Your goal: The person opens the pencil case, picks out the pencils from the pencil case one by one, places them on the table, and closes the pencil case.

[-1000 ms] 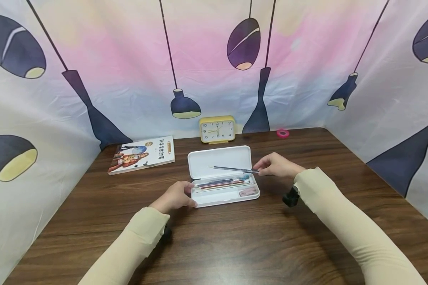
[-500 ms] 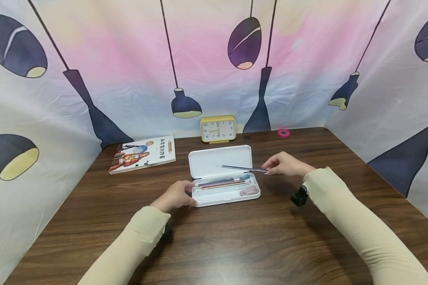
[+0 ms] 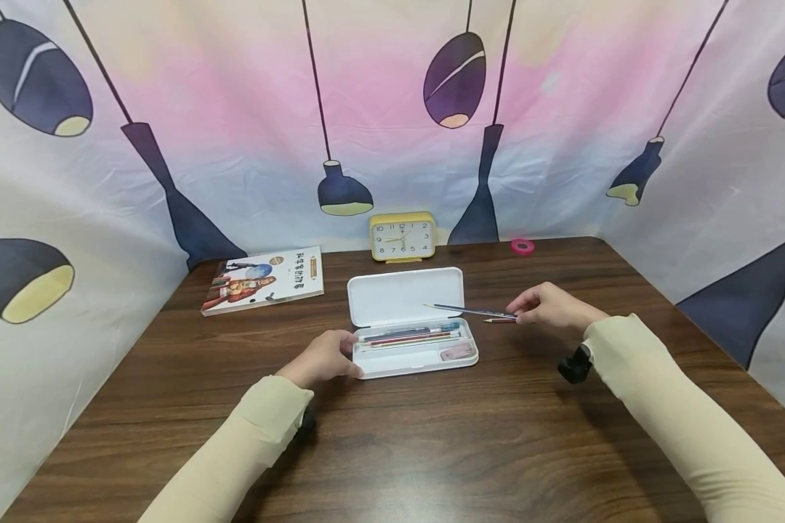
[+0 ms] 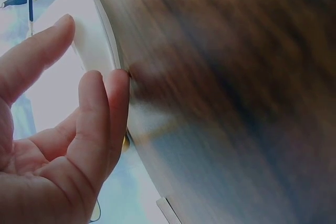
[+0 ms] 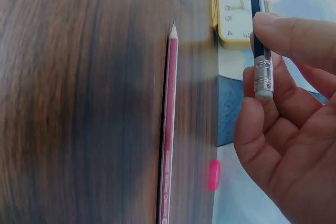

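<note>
A white pencil case [image 3: 402, 298] lies with its lid up on the dark wooden table. My left hand [image 3: 323, 357] holds its left end, thumb and fingers spread around the corner. Inside, several pencils [image 3: 408, 338] lie in the back part, and a pinkish block [image 3: 456, 352] sits at the front right. Right of the case, my right hand [image 3: 549, 305] pinches a dark blue, silver-striped pencil [image 5: 257, 40] near its eraser end. The tip points left, over the case. A red pencil [image 5: 170, 98] lies on the table below that hand, partly hidden by it in the head view.
Behind the case stands a yellow alarm clock [image 3: 402, 238]. A picture book [image 3: 264, 282] lies at the back left, and a pink ring-shaped roll [image 3: 522, 247] at the back right. A patterned cloth [image 3: 248, 109] hangs along the back and side edges.
My right hand has moved rightward with the blue pencil, away from the case. The red pencil on the table has come into sight beneath it. My left hand stays at the case.
</note>
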Demonstrator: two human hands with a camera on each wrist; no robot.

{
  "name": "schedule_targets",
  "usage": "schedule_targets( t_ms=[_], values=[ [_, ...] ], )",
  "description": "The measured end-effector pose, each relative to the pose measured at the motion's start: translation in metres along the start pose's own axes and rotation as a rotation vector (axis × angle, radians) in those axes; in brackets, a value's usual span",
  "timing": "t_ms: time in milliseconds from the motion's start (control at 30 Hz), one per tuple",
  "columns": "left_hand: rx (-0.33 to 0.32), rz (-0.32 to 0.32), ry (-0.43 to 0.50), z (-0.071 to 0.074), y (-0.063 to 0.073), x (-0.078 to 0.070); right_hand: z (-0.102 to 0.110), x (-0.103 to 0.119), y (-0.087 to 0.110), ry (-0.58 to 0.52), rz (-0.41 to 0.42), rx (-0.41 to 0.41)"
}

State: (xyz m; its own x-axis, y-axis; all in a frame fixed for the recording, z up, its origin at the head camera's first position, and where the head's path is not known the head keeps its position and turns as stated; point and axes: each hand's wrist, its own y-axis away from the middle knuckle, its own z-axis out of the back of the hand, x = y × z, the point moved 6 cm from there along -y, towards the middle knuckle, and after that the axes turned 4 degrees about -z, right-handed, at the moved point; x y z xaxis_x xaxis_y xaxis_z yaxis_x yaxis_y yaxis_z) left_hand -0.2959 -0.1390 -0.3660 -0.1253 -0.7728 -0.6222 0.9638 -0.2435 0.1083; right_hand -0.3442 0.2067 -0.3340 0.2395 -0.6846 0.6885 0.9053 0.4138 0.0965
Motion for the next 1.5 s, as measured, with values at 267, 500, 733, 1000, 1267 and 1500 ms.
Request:
schedule_targets(
  t_ms=[267,500,733,1000,1267,1500],
  values=[
    [-0.004,-0.005,-0.008,0.001,0.000,-0.002,0.006,-0.005,0.006,0.011,-0.011,-0.007],
    [-0.003,-0.003,0.000,0.001,0.001,-0.001,0.008,-0.011,0.011,0.007,-0.019,0.020],
    [-0.002,-0.002,-0.006,0.001,0.001,-0.001,0.012,-0.019,0.016,0.008,-0.032,0.026],
    [0.001,0.001,-0.004,0.000,0.001,-0.001,0.015,-0.026,0.020,0.006,-0.019,0.025],
    [0.003,0.007,0.001,0.000,0.002,-0.001,0.020,-0.033,0.025,0.025,-0.034,0.022],
    [0.005,0.020,0.000,0.000,0.001,0.000,0.024,-0.039,0.030,0.074,-0.012,0.025]
  ],
)
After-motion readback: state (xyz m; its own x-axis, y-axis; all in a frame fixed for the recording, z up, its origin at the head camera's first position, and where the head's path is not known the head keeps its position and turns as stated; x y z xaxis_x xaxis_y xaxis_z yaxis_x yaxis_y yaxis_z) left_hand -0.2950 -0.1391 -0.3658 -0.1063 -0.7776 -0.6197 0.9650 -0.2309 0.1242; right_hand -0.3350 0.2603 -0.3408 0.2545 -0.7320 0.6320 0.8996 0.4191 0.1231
